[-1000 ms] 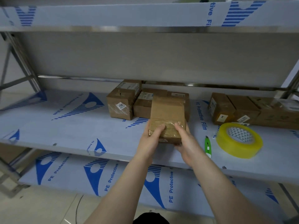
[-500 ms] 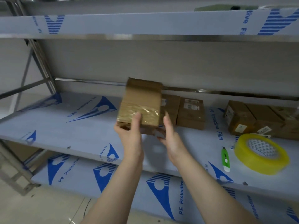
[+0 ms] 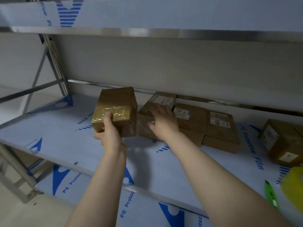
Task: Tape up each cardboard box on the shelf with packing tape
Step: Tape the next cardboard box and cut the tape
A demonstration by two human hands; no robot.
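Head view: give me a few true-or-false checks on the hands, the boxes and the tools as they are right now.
1. The left hand grips the taped box. True.
2. The right hand holds the tape roll. False: its fingers are spread on a neighbouring box, and the tape roll lies at the right edge of the view.
3. The green cutter lies on the shelf beside the tape roll. True.
4. The taped box is the only box in view. False: more boxes sit in a row toward the back of the shelf.
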